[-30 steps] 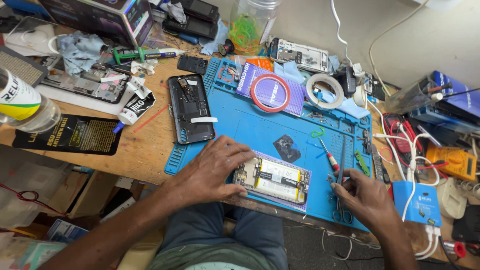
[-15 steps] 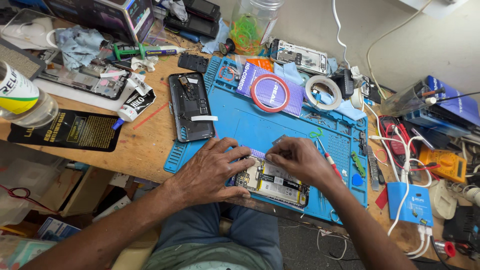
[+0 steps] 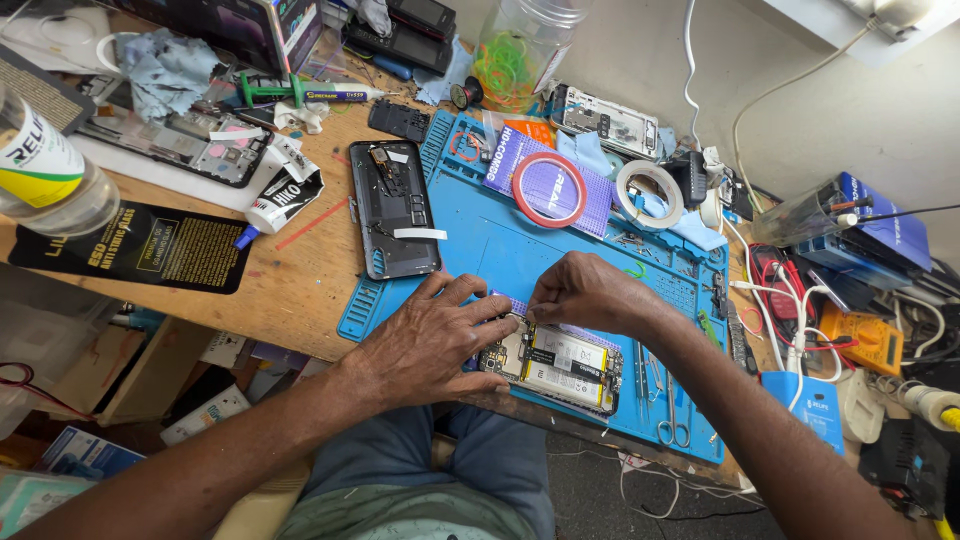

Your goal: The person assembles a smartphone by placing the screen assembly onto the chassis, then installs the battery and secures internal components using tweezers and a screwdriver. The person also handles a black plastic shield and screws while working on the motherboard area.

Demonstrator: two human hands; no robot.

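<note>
The opened smartphone (image 3: 560, 365) lies a little below the middle of the frame, on the near edge of the blue repair mat (image 3: 500, 245). Its back is off, so you see the pale battery with a black-and-yellow label and the circuit board at its left end.

Your left hand (image 3: 430, 340) lies flat over that left end, fingers slightly spread and pressing down on the phone's top edge. Your right hand (image 3: 585, 292) comes in from the right with its fingers curled together, the tips pinched at the phone's upper left corner; whether something small sits between them cannot be told.

Just above your left hand, a second phone with its dark back shell exposed (image 3: 394, 205) straddles the mat's left edge. Farther up the mat sit a red tape ring (image 3: 549, 189) and a white tape roll (image 3: 650, 194). Tweezers and scissors (image 3: 668, 400) lie to the right of the phone.
</note>
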